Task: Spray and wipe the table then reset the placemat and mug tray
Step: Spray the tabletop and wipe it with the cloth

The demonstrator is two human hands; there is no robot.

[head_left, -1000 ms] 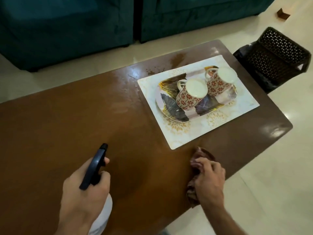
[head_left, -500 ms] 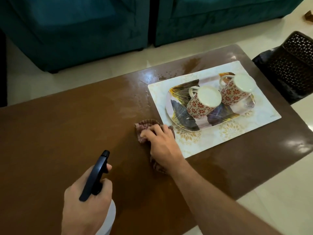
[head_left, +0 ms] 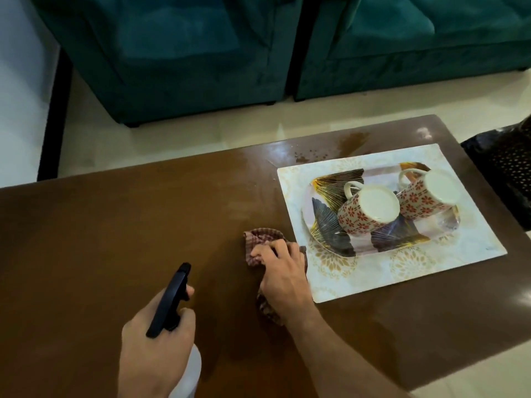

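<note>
My left hand [head_left: 155,343] grips a spray bottle [head_left: 172,300] with a dark trigger head, low over the near side of the brown table [head_left: 100,239]. My right hand [head_left: 283,271] holds a checked brown cloth [head_left: 258,239] pressed on the tabletop, just left of a white patterned placemat [head_left: 402,271]. On the placemat lies a leaf-patterned tray [head_left: 333,234] carrying two red-flowered mugs [head_left: 370,211] turned upside down. A wet patch [head_left: 353,142] shows on the table behind the placemat.
Teal sofas [head_left: 201,53] stand beyond the far edge of the table. A dark perforated basket [head_left: 508,162] sits on the floor at the right end. Pale floor tiles surround the table.
My right hand slid the cloth from the near table edge up and left to beside the placemat's left edge. My left hand kept hold of the spray bottle in about the same spot.
</note>
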